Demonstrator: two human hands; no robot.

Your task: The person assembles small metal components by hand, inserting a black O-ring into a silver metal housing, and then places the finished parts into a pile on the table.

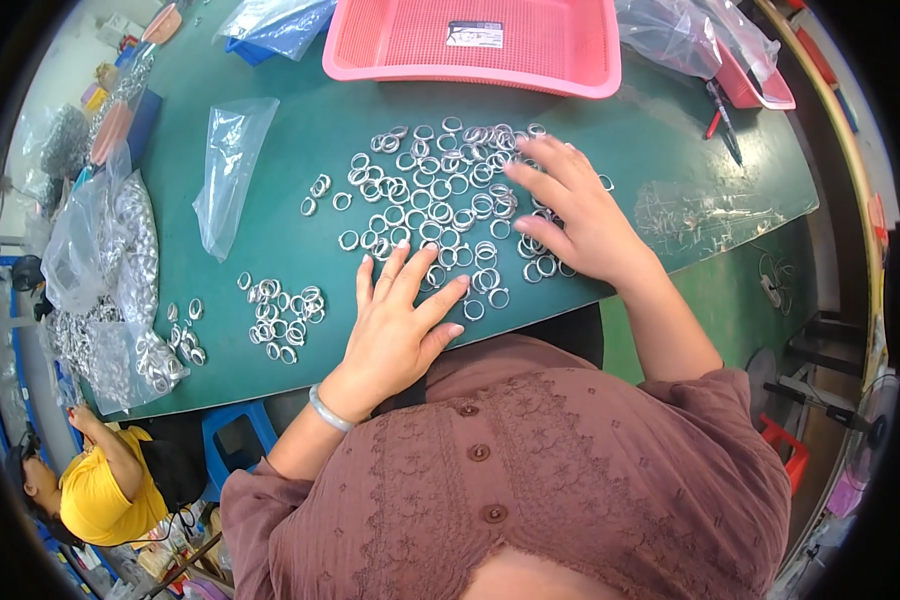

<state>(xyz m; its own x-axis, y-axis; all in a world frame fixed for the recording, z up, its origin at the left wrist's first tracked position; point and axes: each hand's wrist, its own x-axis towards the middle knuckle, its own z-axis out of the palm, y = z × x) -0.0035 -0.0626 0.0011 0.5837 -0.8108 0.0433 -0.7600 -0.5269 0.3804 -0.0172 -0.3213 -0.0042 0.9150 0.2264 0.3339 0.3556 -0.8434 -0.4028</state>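
A wide spread of small silver metal rings [442, 188] lies on the green tabletop in front of me. My left hand [390, 325] rests at the near edge of this spread, its fingers apart and fingertips among the rings. Over the right side of the spread is my right hand [582, 212], fingers spread and nothing visible in its grasp. Some rings beneath both hands are hidden. To the left lies a smaller cluster of rings [268, 290], and farther left a few more rings [188, 345] sit by a bag.
A pink basket [470, 82] stands at the far side. A clear plastic bag [232, 180] lies flat at left, near a large bag of metal pieces [135, 250]. Pens [727, 130] and a pink tray [750, 85] are far right. A person in yellow [115, 490] works at lower left.
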